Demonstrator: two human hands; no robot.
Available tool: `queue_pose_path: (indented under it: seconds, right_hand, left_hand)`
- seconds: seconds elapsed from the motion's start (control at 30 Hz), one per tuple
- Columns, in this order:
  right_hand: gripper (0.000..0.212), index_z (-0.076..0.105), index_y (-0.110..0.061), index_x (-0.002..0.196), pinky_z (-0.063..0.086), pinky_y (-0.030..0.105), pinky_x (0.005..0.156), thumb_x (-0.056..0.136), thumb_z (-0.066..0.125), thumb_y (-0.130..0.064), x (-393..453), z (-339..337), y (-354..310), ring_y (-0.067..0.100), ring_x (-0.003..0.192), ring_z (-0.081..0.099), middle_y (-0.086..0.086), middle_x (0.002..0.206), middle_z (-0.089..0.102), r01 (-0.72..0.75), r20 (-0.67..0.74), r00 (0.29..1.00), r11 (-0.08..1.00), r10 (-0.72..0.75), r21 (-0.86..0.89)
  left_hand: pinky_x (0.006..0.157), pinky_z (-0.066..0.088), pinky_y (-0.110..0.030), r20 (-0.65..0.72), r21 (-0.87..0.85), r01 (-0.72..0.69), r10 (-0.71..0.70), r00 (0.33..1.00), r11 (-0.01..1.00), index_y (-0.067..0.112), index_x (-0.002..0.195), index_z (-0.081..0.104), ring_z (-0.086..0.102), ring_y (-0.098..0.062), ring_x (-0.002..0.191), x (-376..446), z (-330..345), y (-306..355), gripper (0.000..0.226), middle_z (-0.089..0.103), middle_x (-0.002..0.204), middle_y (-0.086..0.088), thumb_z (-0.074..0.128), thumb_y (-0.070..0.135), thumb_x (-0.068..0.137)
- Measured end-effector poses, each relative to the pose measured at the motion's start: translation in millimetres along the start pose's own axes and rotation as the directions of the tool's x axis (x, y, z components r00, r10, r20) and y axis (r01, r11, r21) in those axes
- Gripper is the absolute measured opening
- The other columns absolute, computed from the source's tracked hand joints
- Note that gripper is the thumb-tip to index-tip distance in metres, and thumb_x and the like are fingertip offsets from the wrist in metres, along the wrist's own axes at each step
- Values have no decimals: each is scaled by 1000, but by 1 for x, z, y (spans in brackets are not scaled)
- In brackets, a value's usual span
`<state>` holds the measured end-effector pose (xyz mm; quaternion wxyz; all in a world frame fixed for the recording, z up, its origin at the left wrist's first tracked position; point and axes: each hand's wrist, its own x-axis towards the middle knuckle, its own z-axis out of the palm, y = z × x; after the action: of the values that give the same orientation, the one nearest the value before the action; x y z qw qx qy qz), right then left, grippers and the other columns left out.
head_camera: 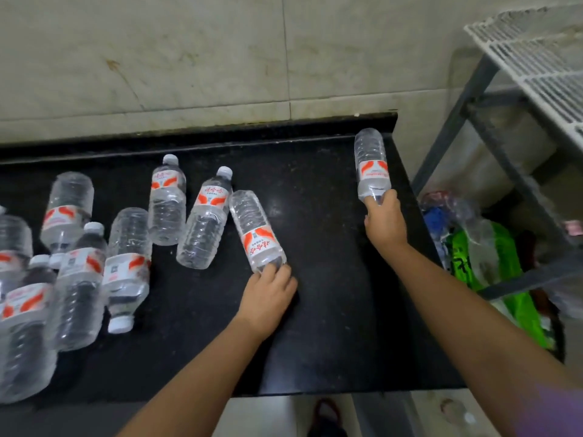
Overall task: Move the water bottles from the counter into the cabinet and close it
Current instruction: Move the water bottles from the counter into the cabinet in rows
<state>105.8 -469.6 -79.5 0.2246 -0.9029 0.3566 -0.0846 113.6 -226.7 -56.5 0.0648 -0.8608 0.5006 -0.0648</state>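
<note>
1. Head view: the right hand [383,220] grips the cap end of a water bottle [371,164] at 2 o'clock, near the right edge of the black counter [315,190].
2. The left hand [268,294] is closed round the neck of a second bottle [257,230] near centre, its base pointing to 11 o'clock.
3. More loose bottles [126,263] lie jumbled on the counter towards 9 o'clock.
4. A wire rack [536,58] stands at 2 o'clock.

Home kitchen or utility corner: black stone counter [331,310] vs stained tiled wall [189,58], metal rack w/ white wire shelf [536,58], bagged clutter below.
</note>
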Motion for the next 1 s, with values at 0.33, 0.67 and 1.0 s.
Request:
queue_pose_path:
  seconds: [0.33, 0.67, 1.0]
  right_hand:
    - [37, 48, 0, 123, 43, 42, 91, 87, 53, -1, -82, -10, 6, 37, 112, 41, 21, 126, 41, 195, 40, 980, 930, -193, -310]
    - [44, 44, -9, 131, 48, 44, 86, 88, 54, -5, -167, -15, -8, 43, 108, 47, 24, 137, 32, 104, 39, 994, 964, -98, -244]
    - [25, 62, 3, 100, 42, 37, 68, 78, 63, -9, -372, -91, -55, 39, 86, 54, 22, 109, 44, 396, 26, 916, 895, -400, -205]
  left_hand:
    - [35, 49, -31, -145, -160, 267, -290, 946, 950, -4, 61, 65, 59, -40, 49, -44, -41, -11, 46, 64, 63, -20, 81, -18, 20]
    - [34, 49, -36, -266, -266, 225, -296, 917, 937, -8, 59, 63, 55, -46, 53, -138, -76, 11, 25, 63, 66, -26, 73, -26, 44]
    - [81, 44, -44, -241, -370, 140, -241, 940, 918, -9, 99, 68, 56, -43, 90, -290, -124, 32, 24, 67, 99, -26, 64, -8, 75]
